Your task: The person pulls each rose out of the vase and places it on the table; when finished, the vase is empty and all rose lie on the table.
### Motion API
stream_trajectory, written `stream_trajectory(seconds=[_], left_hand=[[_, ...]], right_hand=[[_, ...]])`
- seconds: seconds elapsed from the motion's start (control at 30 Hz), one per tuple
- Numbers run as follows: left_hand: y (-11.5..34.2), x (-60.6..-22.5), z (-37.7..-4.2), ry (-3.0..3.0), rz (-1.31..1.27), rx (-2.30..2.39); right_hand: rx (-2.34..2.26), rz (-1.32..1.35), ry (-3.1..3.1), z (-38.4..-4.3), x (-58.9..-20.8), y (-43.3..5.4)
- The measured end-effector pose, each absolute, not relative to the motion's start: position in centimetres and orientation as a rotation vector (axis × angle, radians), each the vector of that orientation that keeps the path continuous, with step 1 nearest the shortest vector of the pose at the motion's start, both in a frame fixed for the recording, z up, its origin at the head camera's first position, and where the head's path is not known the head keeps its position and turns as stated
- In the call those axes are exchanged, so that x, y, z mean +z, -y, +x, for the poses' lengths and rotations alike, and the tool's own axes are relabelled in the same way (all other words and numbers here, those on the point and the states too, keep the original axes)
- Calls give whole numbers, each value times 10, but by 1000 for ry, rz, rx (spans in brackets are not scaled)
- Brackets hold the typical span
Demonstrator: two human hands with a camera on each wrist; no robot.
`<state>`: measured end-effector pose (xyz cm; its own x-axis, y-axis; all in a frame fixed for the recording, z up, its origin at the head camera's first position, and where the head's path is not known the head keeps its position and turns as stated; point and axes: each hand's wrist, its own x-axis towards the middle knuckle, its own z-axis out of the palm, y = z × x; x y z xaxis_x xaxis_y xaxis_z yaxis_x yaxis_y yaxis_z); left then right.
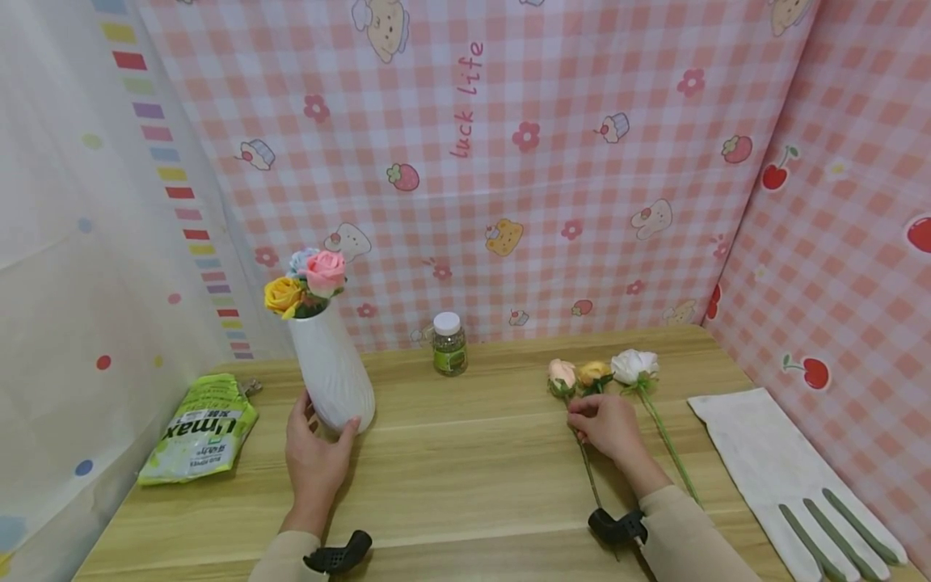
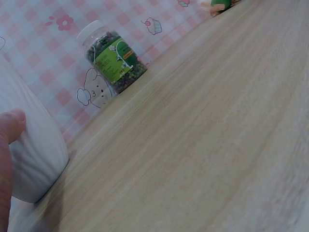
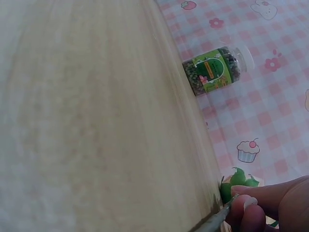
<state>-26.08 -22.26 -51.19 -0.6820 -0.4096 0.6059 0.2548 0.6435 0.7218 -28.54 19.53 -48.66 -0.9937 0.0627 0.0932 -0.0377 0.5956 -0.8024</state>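
Note:
My left hand [image 1: 318, 461] holds a white ribbed vase [image 1: 330, 372] low on its body, thumb on the near side; the left wrist view shows the thumb against the vase [image 2: 36, 140]. Pink, yellow and blue artificial roses [image 1: 325, 272] stick out of its mouth. On the right, my right hand [image 1: 607, 424] pinches the stem of a peach rose [image 1: 562, 376] just under its bloom. In the right wrist view, thumb and fingertips meet on that stem [image 3: 217, 220]. Beside it lie a yellow rose [image 1: 594, 373] and a white rose [image 1: 635, 366] with a long green stem.
A white-lidded jar [image 1: 450, 346] with a green label stands at the back near the checked cloth wall. At the left edge lies a green and white bag [image 1: 202, 428]. A white cloth with green stripes [image 1: 793, 477] lies at the right on the wooden table [image 1: 465, 485].

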Motion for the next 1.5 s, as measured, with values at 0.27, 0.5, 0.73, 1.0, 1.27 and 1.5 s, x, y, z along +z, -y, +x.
stream_trajectory(seconds=[0.27,0.5,0.73,1.0,1.27,1.5], left_hand=[[224,-513,-258,2073,121,-1065],[225,-515,-259,2086,124,-1095],[223,-515,-261,2099,132,-1102],[225,-510,-261,2104,116,-1094],[228,-509,-262,2095,120,-1081],[225,-512,-261,2071,118,-1104]], right_hand=[[1378,-39,2714,-283,-484,-196],[1375,-58,2708,-279,-469,-200],[1458,13,2706,-270,-438,-194],[1655,192,2653,-268,-386,-161],[1627,510,2630,-277,-337,-96],[1762,676,2554,-285,-312,-29]])
